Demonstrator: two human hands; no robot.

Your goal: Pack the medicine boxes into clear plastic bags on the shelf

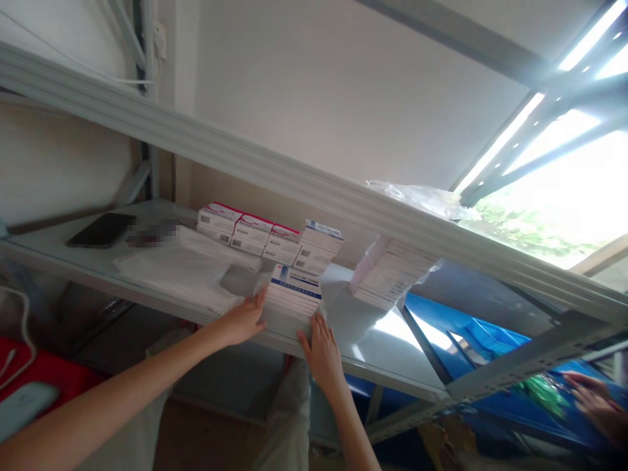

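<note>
A stack of flat white boxes with blue bands [294,292] stands near the shelf's front edge, and clear plastic shows at its sides. My left hand [248,318] presses against its left side, fingers bent toward it and thumb held apart below. At the lower right corner, the fingertips of my right hand [324,350] touch the stack, the thumb apart from them. Between them the two hands hold the stack; the fingers' far sides are hidden. Just behind it rises a taller stack of similar boxes [318,247].
White boxes with pink-red tops [252,233] line the back. Clear plastic bags [181,268] and a dark phone [101,230] lie leftward. A plastic-wrapped stack [395,271] stands right. A metal beam [294,176] crosses above. Another person's hand [596,399] is at far right.
</note>
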